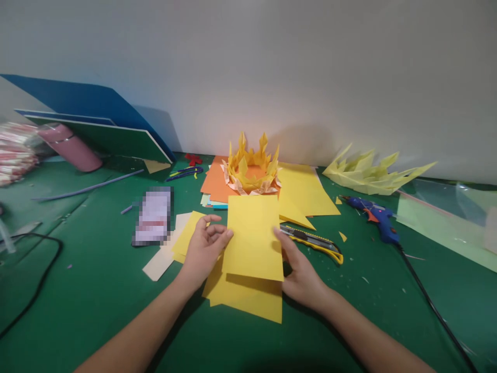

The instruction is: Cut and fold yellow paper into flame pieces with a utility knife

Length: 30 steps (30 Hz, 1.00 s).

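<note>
A rectangular sheet of yellow paper (253, 238) is held up between my two hands, above the table. My left hand (209, 243) grips its left edge, thumb in front and fingers curled. At the right edge my right hand (303, 274) holds it, the thumb along the side and the other fingers mostly hidden behind. Beneath it lie more yellow sheets (248, 303). Smaller yellow pieces and a pale strip (157, 267) lie by my left hand. A yellow utility knife (314, 243) rests just beyond my right hand.
A folded-paper crown (252, 166) stands on orange and yellow sheets (306, 189) behind. To the right are a pale yellow folded piece (373, 173) and a blue glue gun (382, 220) with its cord. On the left are a blurred-out phone-like object (153, 215), a pink bottle (73, 147) and boards (97, 137).
</note>
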### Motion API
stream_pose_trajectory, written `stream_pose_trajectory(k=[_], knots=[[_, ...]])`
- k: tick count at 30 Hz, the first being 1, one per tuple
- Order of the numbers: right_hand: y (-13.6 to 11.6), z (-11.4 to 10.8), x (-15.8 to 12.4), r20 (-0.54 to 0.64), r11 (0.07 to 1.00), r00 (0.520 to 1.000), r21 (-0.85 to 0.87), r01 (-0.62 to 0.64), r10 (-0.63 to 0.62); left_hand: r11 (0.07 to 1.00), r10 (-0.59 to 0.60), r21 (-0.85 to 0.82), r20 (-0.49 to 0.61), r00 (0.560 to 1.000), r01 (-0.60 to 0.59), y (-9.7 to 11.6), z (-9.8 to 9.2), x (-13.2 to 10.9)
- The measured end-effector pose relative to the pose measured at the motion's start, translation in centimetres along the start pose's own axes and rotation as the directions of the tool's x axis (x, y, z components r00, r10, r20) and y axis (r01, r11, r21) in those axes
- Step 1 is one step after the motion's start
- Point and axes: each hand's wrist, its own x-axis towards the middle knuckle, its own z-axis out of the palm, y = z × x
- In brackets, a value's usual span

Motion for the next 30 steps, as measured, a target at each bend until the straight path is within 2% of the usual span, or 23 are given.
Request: stream_pose_trajectory(k=[4,9,11,16,18,21,26,28,30], knots=[[-0.9,-0.5,1.0,0.067,0.993,0.996,-0.098,0.072,-0.065,0.979,0.098,0.177,0.026,0.995,-0.101,0.0,-0.1,-0.1],[-1.4,-0.6,1.4,0.061,0.997,0.998,-0.072,-0.026,0.031,0.928,0.203,0.287,0.148,0.968,-0.238,0.2,0.1,-0.7],[-1.3,-0.4,1.4,0.008,0.995,0.996,-0.041,-0.091,0.092,0.907,0.238,0.304,0.204,0.950,-0.292,0.3,0.2,-1.0],[-1.1,-0.1,1.5,-0.260,0.983,0.948,0.023,-0.184,0.183,0.799,0.360,0.382,0.317,0.878,-0.465,0.1,0.4,-1.4],[-1.3,0.0,1.5,-0.303,0.984,0.937,0.021,-0.178,0.176,0.746,0.406,0.417,0.332,0.851,-0.519,0.0,0.5,-1.6],[-1.8,0.0,1.5,-0.291,0.985,0.941,0.019,-0.173,0.171,0.720,0.434,0.420,0.348,0.831,-0.552,0.1,0.8,-1.9],[-1.9,0.3,1.2,-0.289,0.970,0.928,0.122,-0.209,0.236,0.786,0.365,0.392,0.329,0.871,-0.477,0.7,1.3,-2.0],[-1.6,0.3,1.3,-0.266,0.930,0.914,0.284,-0.231,0.308,0.839,0.315,0.360,0.290,0.903,-0.408,0.8,1.4,-1.9],[-1.5,0.2,1.6,-0.203,0.847,0.904,0.472,-0.246,0.375,0.905,0.244,0.291,0.242,0.939,-0.311,0.7,1.4,-1.7]])
